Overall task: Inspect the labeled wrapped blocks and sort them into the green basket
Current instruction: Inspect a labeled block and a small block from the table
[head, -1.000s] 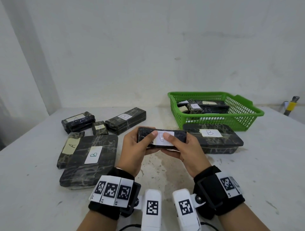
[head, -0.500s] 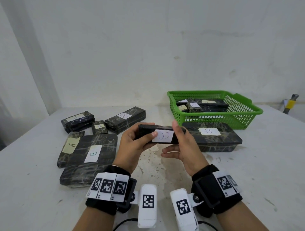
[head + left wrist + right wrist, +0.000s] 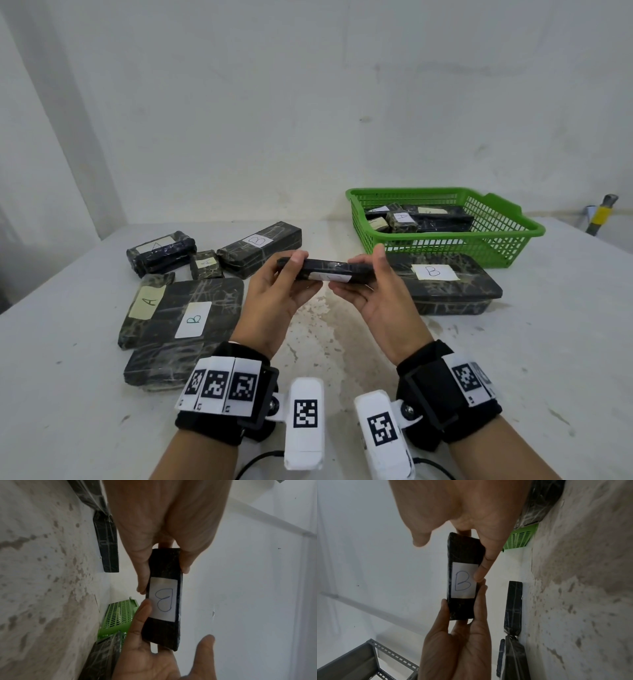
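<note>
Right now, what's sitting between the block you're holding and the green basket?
In the head view, a big flat wrapped block marked B lies on the table between the held block and the green basket, just in front of the basket.

The head camera looks down and forward from above the table [image 3: 102, 394]. Each wrist camera sits very near, looks along its hand and sees the scene turned sideways. All three see the held block [image 3: 325, 269], both hands and the basket [image 3: 496, 236].
</note>
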Tool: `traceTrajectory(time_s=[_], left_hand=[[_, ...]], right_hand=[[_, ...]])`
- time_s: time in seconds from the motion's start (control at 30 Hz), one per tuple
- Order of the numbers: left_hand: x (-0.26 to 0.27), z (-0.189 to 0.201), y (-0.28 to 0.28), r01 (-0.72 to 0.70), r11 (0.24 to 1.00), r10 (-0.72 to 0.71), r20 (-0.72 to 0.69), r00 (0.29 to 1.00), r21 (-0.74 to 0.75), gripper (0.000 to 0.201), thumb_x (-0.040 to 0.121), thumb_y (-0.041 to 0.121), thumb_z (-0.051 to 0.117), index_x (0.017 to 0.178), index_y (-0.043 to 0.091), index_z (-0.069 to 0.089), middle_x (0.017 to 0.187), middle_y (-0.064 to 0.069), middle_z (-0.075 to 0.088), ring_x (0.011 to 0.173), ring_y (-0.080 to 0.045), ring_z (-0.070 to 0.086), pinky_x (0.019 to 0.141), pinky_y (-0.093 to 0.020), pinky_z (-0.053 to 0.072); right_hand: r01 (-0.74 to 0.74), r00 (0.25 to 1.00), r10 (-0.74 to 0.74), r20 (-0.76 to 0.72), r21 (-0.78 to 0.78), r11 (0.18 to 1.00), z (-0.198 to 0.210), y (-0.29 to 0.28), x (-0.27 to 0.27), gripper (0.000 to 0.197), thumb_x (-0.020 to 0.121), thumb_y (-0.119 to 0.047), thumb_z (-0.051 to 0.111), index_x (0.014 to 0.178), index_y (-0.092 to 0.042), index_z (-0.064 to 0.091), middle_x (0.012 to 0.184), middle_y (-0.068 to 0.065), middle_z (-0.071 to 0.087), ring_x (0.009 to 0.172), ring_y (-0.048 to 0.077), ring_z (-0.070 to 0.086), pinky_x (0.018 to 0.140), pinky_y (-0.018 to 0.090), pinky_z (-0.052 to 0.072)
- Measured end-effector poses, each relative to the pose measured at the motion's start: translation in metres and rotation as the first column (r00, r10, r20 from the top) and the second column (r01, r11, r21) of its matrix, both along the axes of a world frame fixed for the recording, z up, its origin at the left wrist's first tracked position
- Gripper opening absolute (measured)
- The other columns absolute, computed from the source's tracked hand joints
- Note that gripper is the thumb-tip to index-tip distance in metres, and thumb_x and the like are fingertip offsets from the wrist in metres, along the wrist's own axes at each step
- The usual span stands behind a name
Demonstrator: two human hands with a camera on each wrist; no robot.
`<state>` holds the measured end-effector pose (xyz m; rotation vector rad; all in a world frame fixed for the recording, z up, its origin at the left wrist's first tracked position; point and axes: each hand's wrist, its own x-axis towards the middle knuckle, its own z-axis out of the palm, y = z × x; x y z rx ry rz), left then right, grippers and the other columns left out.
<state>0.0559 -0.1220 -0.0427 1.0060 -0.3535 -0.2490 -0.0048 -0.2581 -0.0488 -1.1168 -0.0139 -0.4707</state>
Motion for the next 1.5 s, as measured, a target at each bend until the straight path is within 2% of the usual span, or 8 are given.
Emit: traceTrajectory(time_s=[0.2,0.47,0.63,0.73,0.97,1.07,1.3,1.5], left_hand=[[-0.0011,0.0006,0.0012,0.053,0.999,-0.053,-0.046,0.998,-0.001,0.042,0.084,0.035,0.065,0.112,0.004,0.06,0.102,-0.015,0.058,0.092,-0.024,0.062,0.099,-0.043,0.05],[0.002,-0.0023,-0.0004,0.005,1.0,-0.004,-0.071,0.997,0.005,0.019,0.098,0.018,0.049,0.099,0.005,0.062,0.095,-0.011,0.06,0.082,-0.023,0.067,0.087,-0.036,0.057],[0.0013,0.0019,0.0025,0.004,1.0,-0.005,-0.097,0.995,-0.006,0.044,0.082,0.042,0.06,0.104,0.004,0.064,0.097,-0.014,0.058,0.089,-0.025,0.065,0.088,-0.037,0.058],[0.0004,0.0013,0.0004,-0.008,1.0,0.008,-0.079,0.997,0.001,0.034,0.093,0.035,0.054,0.101,0.003,0.064,0.103,-0.019,0.057,0.087,-0.026,0.065,0.083,-0.034,0.06],[-0.0022,0.0034,0.0008,-0.01,1.0,0.011,-0.07,0.998,0.022,0.029,0.096,0.031,0.051,0.099,0.004,0.062,0.101,-0.018,0.056,0.082,-0.025,0.064,0.09,-0.041,0.056],[-0.004,0.003,0.0005,0.007,0.999,-0.005,-0.054,0.999,0.045,0.039,0.083,0.039,0.061,0.102,0.005,0.061,0.093,-0.01,0.061,0.085,-0.024,0.065,0.094,-0.041,0.056],[-0.0029,0.0003,-0.0011,-0.031,0.996,0.031,-0.003,1.0,0.079,0.009,0.094,0.014,0.058,0.092,0.006,0.06,0.083,-0.009,0.071,0.079,-0.02,0.072,0.083,-0.032,0.06],[-0.0057,0.003,-0.0009,0.016,1.0,-0.016,-0.023,1.0,0.017,0.027,0.083,0.025,0.066,0.101,0.008,0.057,0.091,-0.011,0.067,0.084,-0.024,0.072,0.085,-0.034,0.059]], right_hand=[[0.049,0.997,-0.047,0.06,-0.03,0.998,-0.0035,-0.0039,0.0015,0.023,0.1,-0.021,0.044,0.089,-0.005,0.058,0.095,0.013,0.057,0.08,0.02,0.065,0.081,0.032,0.058],[-0.02,1.0,0.02,-0.001,-0.014,1.0,0.0018,-0.0028,-0.0012,0.048,0.087,-0.048,0.042,0.093,-0.005,0.062,0.085,0.009,0.067,0.074,0.02,0.067,0.074,0.029,0.058],[0.027,1.0,-0.027,0.001,-0.109,0.994,0.0017,-0.0028,-0.0024,0.038,0.105,-0.024,0.034,0.095,-0.003,0.064,0.089,0.014,0.068,0.072,0.022,0.068,0.071,0.026,0.058],[0.039,0.999,-0.04,0.0,-0.119,0.992,0.0016,-0.0041,-0.0036,0.039,0.106,-0.024,0.033,0.095,-0.003,0.064,0.088,0.013,0.068,0.07,0.02,0.068,0.068,0.025,0.057],[0.047,0.999,-0.049,-0.01,-0.134,0.99,0.0011,0.0004,-0.0006,0.038,0.082,-0.041,0.054,0.092,-0.005,0.059,0.087,0.01,0.062,0.069,0.019,0.064,0.067,0.024,0.055],[0.081,0.997,-0.081,0.007,-0.172,0.982,-0.0013,-0.001,-0.0011,0.03,0.081,-0.035,0.058,0.088,-0.007,0.056,0.081,0.006,0.059,0.067,0.017,0.062,0.064,0.023,0.052],[0.044,0.998,-0.047,-0.033,-0.101,0.994,-0.0055,0.0007,0.0018,0.023,0.094,-0.031,0.051,0.09,-0.008,0.051,0.076,0.006,0.057,0.062,0.014,0.055,0.059,0.022,0.046],[0.084,0.996,-0.087,-0.011,-0.17,0.982,-0.0044,0.0007,0.0,0.036,0.077,-0.041,0.063,0.087,-0.009,0.052,0.075,0.004,0.052,0.064,0.014,0.053,0.06,0.025,0.044]])
